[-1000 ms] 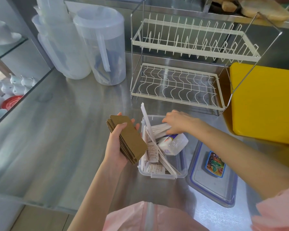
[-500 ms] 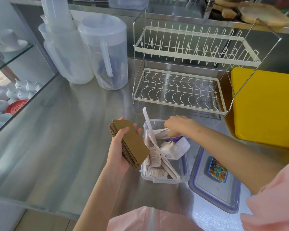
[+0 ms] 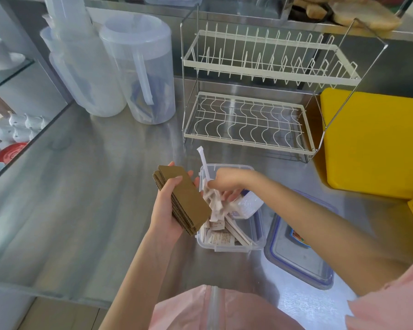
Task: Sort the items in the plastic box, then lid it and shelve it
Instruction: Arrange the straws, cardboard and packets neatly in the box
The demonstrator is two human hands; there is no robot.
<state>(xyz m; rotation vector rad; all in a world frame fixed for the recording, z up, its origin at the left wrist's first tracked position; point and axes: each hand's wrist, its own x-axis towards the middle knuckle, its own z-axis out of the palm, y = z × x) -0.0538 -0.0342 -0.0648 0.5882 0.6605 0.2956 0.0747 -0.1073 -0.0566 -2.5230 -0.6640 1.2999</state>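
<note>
Left hand (image 3: 169,210) clamps a cardboard stack (image 3: 185,198) beside the plastic box (image 3: 258,236); right hand (image 3: 227,184), inside, pinches paper-wrapped sticks (image 3: 215,203) lying along the box's length.

The left hand (image 3: 169,210) is raised over the steel counter (image 3: 81,198), just left of the plastic box (image 3: 258,234), palm turned up and toward the camera. Its thumb lies across the top face of a stack of brown cardboard pieces (image 3: 185,198), and its fingertips curl round the stack's far edge, clamping it. The left forearm runs bare from the counter's near edge. The right hand (image 3: 224,182) reaches across from the right, knuckles up, fingers bent down into the box among the white packets (image 3: 215,206), pinching some; the grip is blurred. The right forearm is bare, with a pink sleeve at the upper arm.
</note>
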